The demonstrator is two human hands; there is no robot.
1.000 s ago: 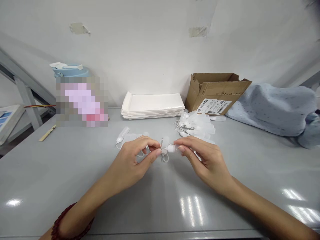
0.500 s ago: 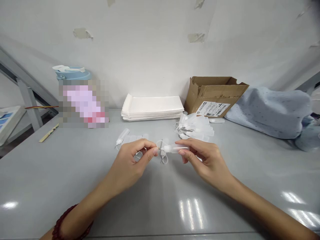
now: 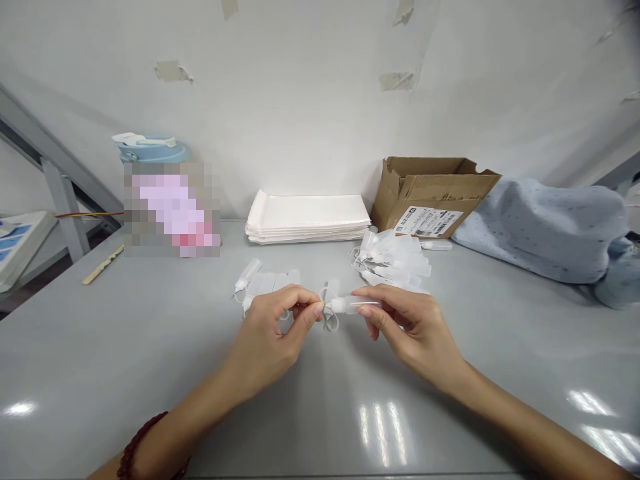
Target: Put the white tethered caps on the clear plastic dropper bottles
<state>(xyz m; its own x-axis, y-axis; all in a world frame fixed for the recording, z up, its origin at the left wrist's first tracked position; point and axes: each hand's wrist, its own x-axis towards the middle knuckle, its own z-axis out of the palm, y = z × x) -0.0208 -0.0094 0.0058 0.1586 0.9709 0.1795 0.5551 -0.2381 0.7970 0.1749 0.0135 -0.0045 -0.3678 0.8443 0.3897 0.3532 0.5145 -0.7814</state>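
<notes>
The left hand (image 3: 280,327) pinched the thin end of a translucent needle-tip squeeze bottle (image 3: 353,305) between thumb and forefinger; the right hand (image 3: 410,327) gripped its body from three o'clock. Since half a second earlier, the left fingertips had closed in on the nozzle, leaving less of the tip exposed, so the work seemed centred there; whether they covered a cap was unclear. From the held bottle, a fanned pile of similar bottles (image 3: 400,252) lay on the surface (image 3: 310,413) at one o'clock.
</notes>
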